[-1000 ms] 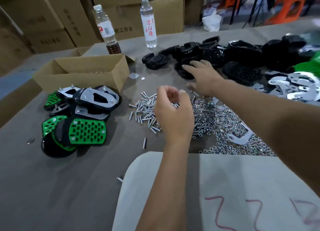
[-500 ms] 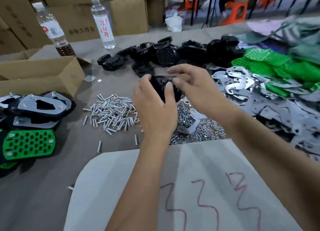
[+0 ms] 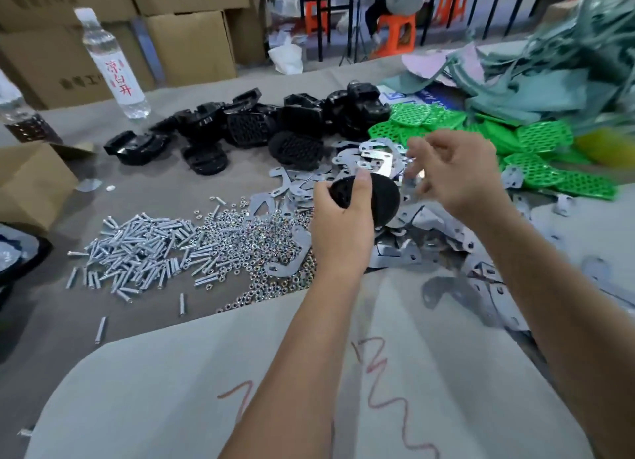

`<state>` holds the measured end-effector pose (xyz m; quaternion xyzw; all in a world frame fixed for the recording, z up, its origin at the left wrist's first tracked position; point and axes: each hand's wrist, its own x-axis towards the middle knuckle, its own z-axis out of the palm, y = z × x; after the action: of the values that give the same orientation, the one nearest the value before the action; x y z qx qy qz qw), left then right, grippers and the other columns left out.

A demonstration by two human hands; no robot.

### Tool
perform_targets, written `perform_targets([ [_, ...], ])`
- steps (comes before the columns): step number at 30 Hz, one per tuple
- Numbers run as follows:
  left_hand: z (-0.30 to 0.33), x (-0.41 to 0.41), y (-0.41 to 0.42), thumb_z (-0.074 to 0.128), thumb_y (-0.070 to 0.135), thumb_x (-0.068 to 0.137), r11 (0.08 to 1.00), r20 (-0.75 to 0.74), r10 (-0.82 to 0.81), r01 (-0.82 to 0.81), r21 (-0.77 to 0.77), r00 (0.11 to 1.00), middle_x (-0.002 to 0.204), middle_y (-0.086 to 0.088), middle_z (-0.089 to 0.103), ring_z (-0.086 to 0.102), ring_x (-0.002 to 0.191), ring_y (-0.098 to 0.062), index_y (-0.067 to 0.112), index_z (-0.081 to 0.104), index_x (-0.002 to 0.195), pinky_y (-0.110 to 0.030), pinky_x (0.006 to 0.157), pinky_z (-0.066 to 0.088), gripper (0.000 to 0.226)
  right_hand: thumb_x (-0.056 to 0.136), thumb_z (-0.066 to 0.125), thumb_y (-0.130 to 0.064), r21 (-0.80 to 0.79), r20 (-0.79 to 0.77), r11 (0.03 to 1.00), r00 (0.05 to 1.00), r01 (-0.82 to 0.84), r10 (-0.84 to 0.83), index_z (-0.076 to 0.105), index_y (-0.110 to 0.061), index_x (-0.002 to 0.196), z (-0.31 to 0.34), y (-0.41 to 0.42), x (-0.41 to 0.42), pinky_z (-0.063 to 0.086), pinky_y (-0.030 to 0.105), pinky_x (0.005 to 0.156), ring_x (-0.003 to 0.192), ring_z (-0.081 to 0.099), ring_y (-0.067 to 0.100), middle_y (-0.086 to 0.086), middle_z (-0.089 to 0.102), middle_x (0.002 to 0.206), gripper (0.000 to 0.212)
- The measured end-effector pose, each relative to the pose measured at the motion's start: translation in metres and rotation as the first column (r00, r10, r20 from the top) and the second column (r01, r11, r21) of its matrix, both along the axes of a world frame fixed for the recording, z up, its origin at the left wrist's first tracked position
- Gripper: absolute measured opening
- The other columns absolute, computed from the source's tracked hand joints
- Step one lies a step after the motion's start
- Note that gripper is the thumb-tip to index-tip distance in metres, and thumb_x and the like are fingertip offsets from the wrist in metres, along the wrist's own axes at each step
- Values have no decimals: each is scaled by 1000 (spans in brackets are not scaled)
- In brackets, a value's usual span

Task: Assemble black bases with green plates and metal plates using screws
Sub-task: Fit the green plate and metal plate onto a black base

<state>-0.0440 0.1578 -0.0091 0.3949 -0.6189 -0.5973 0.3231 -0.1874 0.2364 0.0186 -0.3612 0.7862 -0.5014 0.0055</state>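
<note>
My left hand [image 3: 340, 225] grips a round black base [image 3: 381, 197] above the table, thumb over its top edge. My right hand [image 3: 453, 170] hovers just right of the base over the heap of metal plates [image 3: 374, 156], fingers loosely curled and blurred; I cannot tell whether they hold anything. Green perforated plates [image 3: 536, 156] lie piled at the right. More black bases [image 3: 275, 125] lie in a heap at the back. Screws [image 3: 144, 252] and small nuts [image 3: 261, 252] are spread on the table at the left of my left hand.
Two water bottles [image 3: 113, 67] stand at the back left next to a cardboard box [image 3: 31, 183]. Finished assemblies [image 3: 17, 252] show at the left edge. A grey cloth with red marks [image 3: 343, 390] covers the near side. Teal fabric [image 3: 549, 73] is heaped back right.
The view has swung right. My left hand now holds the black base alone, while my right hand has let go of it and moved right toward the metal plates.
</note>
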Motion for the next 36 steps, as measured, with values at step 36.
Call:
perform_targets([
  [36, 5, -14, 15, 74, 5, 80, 846, -116, 142, -59, 529, 983, 96, -13, 73, 71, 90, -30, 8, 69, 97, -48, 89, 60, 18, 112, 39, -23, 54, -521, 851, 742, 523, -423, 66, 4, 107, 8, 10, -57, 34, 32, 75, 93, 54, 32, 15, 62, 100, 39],
])
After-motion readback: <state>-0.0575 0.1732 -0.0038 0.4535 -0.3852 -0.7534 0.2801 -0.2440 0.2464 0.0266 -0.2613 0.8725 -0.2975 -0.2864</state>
